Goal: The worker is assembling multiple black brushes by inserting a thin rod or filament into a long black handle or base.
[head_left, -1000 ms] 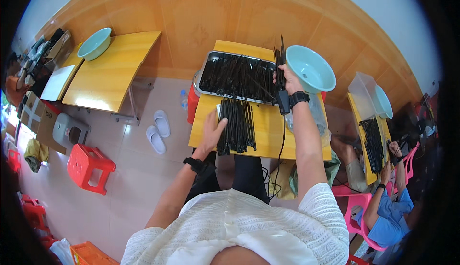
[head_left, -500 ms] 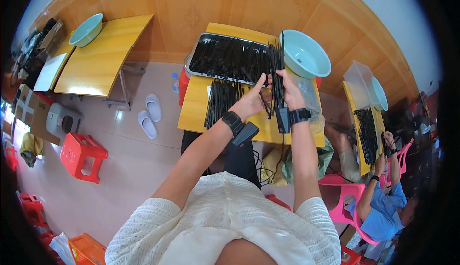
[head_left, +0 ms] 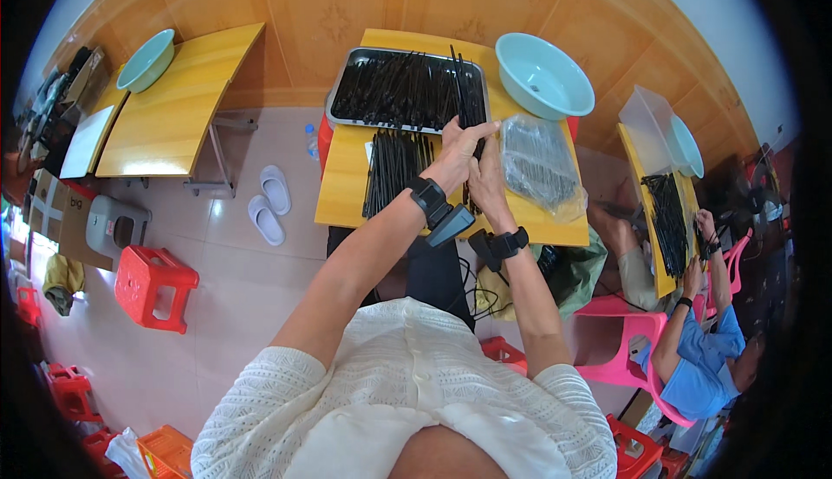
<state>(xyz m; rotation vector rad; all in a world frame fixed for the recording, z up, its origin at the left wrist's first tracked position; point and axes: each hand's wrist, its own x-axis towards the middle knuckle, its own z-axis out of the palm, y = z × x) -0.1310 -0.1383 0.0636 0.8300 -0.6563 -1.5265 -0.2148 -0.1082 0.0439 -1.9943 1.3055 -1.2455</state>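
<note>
Hands (head_left: 454,157) snug around black strips (head_left: 469,96)

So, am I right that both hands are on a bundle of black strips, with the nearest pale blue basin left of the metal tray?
Not quite: the head view shows that pale blue basin right of the metal tray; the left hand and right hand are indeed on the black strips.

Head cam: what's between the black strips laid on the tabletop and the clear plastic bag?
Head view: left hand, then right hand, together holding a bundle of black strips over the yellow tabletop.
</note>
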